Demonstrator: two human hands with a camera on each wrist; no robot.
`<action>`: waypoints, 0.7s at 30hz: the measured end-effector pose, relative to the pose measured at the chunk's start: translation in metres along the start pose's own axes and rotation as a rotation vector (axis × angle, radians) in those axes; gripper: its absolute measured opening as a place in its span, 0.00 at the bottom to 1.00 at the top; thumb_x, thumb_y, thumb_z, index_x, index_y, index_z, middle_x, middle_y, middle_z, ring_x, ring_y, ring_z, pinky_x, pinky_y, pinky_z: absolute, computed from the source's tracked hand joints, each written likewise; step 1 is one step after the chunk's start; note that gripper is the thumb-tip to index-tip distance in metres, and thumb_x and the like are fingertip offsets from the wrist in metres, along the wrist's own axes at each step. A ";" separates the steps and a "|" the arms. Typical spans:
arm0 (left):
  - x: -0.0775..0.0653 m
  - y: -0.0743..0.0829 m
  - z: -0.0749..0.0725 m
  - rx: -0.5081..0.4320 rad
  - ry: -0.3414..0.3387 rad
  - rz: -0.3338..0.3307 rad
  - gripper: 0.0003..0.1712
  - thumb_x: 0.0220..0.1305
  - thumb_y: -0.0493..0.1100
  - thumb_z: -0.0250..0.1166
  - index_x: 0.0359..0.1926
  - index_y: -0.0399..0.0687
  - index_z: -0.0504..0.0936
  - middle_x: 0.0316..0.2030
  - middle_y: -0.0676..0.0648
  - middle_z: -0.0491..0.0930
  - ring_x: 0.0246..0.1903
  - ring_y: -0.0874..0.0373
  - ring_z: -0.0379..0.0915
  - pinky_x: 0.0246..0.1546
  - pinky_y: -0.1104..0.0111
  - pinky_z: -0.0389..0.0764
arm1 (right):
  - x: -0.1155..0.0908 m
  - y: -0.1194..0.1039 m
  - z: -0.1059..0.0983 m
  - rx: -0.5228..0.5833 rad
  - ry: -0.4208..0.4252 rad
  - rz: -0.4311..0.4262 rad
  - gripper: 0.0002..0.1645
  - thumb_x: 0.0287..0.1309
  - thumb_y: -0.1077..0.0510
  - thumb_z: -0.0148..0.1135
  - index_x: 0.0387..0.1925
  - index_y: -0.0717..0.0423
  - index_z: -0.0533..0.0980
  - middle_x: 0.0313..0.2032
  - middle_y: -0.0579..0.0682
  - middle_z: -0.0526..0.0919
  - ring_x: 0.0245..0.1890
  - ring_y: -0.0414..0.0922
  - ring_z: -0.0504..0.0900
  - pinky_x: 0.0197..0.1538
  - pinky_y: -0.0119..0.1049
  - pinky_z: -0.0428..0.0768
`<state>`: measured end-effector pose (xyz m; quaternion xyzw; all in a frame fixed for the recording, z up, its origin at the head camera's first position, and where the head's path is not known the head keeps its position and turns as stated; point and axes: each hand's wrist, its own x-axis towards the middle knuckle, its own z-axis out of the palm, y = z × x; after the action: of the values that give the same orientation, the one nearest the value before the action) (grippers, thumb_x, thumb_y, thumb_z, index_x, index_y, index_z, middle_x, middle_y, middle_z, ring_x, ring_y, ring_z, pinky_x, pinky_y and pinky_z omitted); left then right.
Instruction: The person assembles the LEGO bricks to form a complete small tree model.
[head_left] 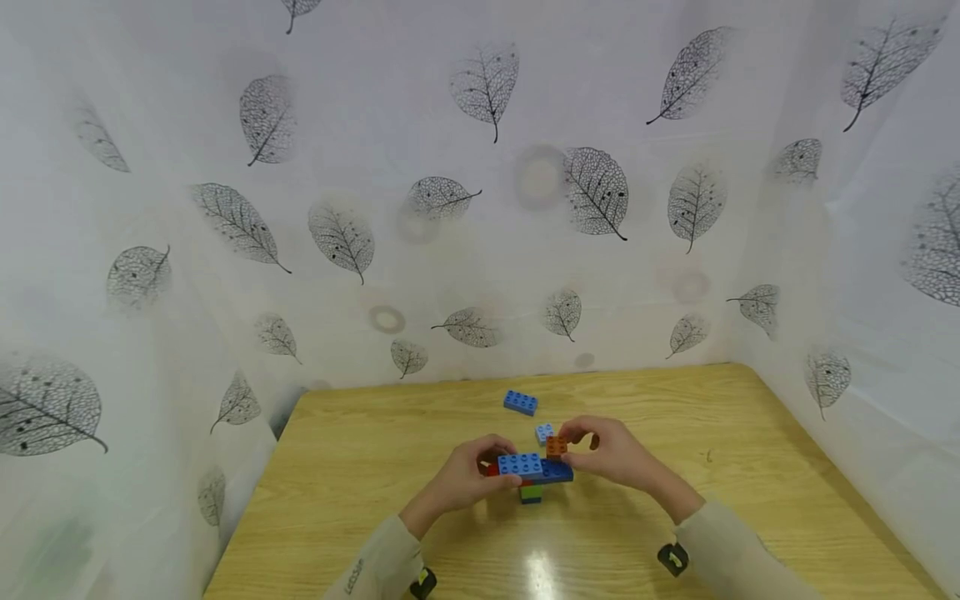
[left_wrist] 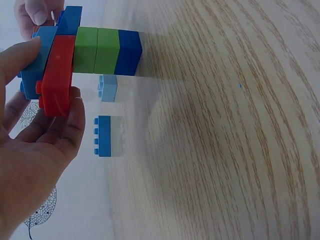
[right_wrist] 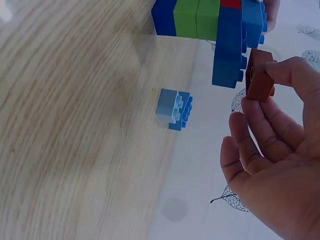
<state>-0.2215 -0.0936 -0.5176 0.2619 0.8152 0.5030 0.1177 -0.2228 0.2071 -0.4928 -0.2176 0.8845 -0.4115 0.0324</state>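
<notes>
A built stack of toy building bricks stands on the table between the hands. Its column has a dark blue brick (left_wrist: 130,52) at the bottom and green bricks (left_wrist: 86,50) above. Across the column lie a red brick (left_wrist: 59,75) on the left and a dark blue brick (right_wrist: 228,50) on the right, bridged by a blue brick (head_left: 520,465) on top. My left hand (head_left: 465,479) grips the red and top blue bricks at their left end. With thumb and fingers, my right hand (head_left: 615,454) pinches an orange-brown brick (right_wrist: 261,75), tilted close to the right dark blue brick's studs.
Behind the stack, a small light blue brick (head_left: 543,432) sits on the wooden table (head_left: 360,450). Farther back lies a longer blue brick (head_left: 521,402). A white curtain (head_left: 480,250) printed with leaves surrounds the table's back and sides.
</notes>
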 end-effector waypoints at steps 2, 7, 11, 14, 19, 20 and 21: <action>0.000 -0.001 0.000 0.001 0.001 0.001 0.18 0.68 0.50 0.74 0.55 0.55 0.82 0.53 0.49 0.85 0.46 0.63 0.80 0.48 0.70 0.82 | -0.001 -0.001 0.001 -0.007 -0.009 -0.015 0.19 0.63 0.49 0.74 0.53 0.49 0.84 0.46 0.43 0.87 0.48 0.53 0.82 0.44 0.33 0.78; 0.001 -0.001 0.000 0.001 0.004 -0.001 0.18 0.68 0.50 0.74 0.56 0.55 0.82 0.53 0.49 0.85 0.46 0.63 0.80 0.49 0.70 0.82 | -0.004 -0.003 0.003 -0.008 -0.028 -0.047 0.18 0.62 0.49 0.74 0.52 0.48 0.84 0.45 0.42 0.87 0.45 0.48 0.82 0.43 0.34 0.78; 0.000 0.000 0.001 -0.004 0.004 -0.004 0.18 0.68 0.49 0.74 0.55 0.55 0.82 0.53 0.50 0.85 0.46 0.62 0.80 0.48 0.71 0.82 | -0.005 -0.003 0.004 0.010 -0.049 -0.065 0.17 0.62 0.50 0.75 0.51 0.48 0.84 0.44 0.42 0.87 0.44 0.41 0.81 0.43 0.35 0.77; 0.000 0.001 0.001 -0.013 0.003 -0.008 0.17 0.68 0.49 0.74 0.55 0.55 0.82 0.52 0.50 0.85 0.46 0.61 0.80 0.48 0.71 0.82 | -0.005 -0.003 0.005 0.022 -0.059 -0.071 0.17 0.62 0.51 0.75 0.51 0.48 0.84 0.44 0.42 0.87 0.43 0.39 0.80 0.43 0.34 0.77; 0.000 0.001 0.000 -0.019 0.003 -0.018 0.17 0.68 0.48 0.74 0.55 0.55 0.82 0.52 0.50 0.85 0.47 0.59 0.80 0.48 0.70 0.82 | -0.005 -0.003 0.007 0.027 -0.075 -0.059 0.19 0.62 0.51 0.75 0.53 0.48 0.85 0.45 0.42 0.87 0.44 0.42 0.80 0.43 0.33 0.76; 0.000 0.001 0.000 -0.017 0.002 -0.017 0.18 0.68 0.49 0.74 0.55 0.55 0.82 0.52 0.50 0.85 0.47 0.59 0.80 0.48 0.70 0.82 | -0.005 -0.003 0.007 0.032 -0.082 -0.056 0.20 0.61 0.51 0.75 0.53 0.49 0.85 0.46 0.43 0.87 0.45 0.45 0.81 0.43 0.33 0.76; 0.000 0.000 0.000 -0.013 0.002 -0.016 0.18 0.68 0.49 0.74 0.56 0.55 0.82 0.52 0.50 0.85 0.47 0.60 0.80 0.48 0.70 0.82 | -0.005 -0.003 0.007 0.034 -0.089 -0.056 0.21 0.61 0.51 0.75 0.54 0.50 0.84 0.47 0.43 0.87 0.46 0.48 0.81 0.44 0.34 0.77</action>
<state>-0.2214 -0.0935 -0.5171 0.2540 0.8142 0.5075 0.1225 -0.2154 0.2024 -0.4955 -0.2595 0.8687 -0.4170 0.0638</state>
